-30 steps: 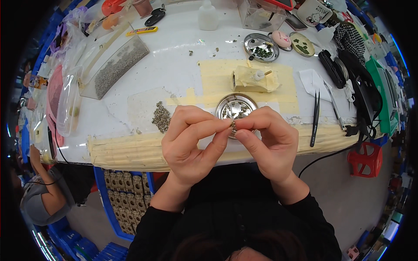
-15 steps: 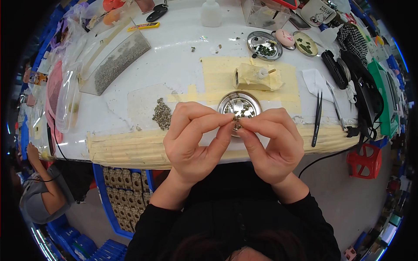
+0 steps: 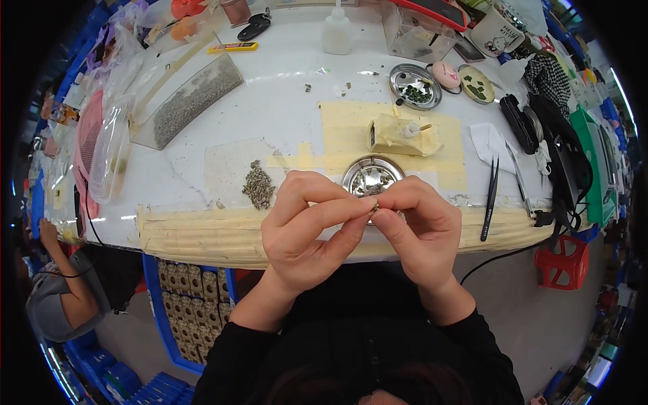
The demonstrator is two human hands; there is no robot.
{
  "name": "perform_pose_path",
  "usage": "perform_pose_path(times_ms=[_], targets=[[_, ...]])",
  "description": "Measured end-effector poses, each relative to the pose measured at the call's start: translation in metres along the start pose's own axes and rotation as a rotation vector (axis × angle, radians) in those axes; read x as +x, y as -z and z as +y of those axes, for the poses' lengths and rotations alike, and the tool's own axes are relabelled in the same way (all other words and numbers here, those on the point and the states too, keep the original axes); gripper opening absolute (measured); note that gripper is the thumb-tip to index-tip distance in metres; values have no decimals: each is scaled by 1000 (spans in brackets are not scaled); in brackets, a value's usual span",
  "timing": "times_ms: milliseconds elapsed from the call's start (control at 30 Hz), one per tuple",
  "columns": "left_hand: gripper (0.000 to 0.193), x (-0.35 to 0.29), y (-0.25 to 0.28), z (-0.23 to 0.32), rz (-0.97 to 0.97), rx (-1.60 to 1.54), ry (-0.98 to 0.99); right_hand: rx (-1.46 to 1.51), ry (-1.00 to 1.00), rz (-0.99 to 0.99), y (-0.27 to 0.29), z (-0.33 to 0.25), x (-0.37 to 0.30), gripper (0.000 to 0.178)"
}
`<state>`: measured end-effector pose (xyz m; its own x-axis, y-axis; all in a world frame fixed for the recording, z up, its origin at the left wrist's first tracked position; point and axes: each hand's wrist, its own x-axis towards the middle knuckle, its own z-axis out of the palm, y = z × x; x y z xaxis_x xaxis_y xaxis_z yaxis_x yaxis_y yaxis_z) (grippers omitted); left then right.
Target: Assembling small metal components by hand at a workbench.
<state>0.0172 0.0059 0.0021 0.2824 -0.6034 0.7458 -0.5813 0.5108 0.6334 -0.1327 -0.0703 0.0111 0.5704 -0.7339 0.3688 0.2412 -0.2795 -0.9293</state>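
Close together over the near rim of a round steel dish (image 3: 372, 158), my left hand (image 3: 309, 229) and my right hand (image 3: 424, 233) meet at their fingertips. Both are closed in a pinch on one tiny dull metal-coloured piece (image 3: 374, 208), mostly covered by the fingers. More small pieces lie scattered in the dish, whose near side is hidden by my hands. Left of my left hand, a loose pile of small grey-brown pieces (image 3: 258, 186) rests on a clear sheet. A tape-wrapped block (image 3: 398, 135) with a small stick in its top stands behind the dish.
Black tweezers (image 3: 491, 199) lie at the right. A clear tray of grey granules (image 3: 192, 101) is back left. Dishes with green pieces (image 3: 415, 86), a white bottle (image 3: 337, 34) and a mug stand farther back. Below the table edge is a blue crate (image 3: 164, 317); another person's arm (image 3: 71, 277) shows far left.
My fingertips have drawn closer together around the small piece, covering more of it. The whole view has shifted slightly, so the table appears lower.
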Motion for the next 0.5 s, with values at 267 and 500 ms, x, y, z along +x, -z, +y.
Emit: perform_pose_path(times_ms=[267,500], targets=[[30,0,-1,3,-17,43,-20,251,-207,8,3,-3,-1,11],[27,0,-6,4,18,120,39,-604,504,134,-4,-4,2,23]])
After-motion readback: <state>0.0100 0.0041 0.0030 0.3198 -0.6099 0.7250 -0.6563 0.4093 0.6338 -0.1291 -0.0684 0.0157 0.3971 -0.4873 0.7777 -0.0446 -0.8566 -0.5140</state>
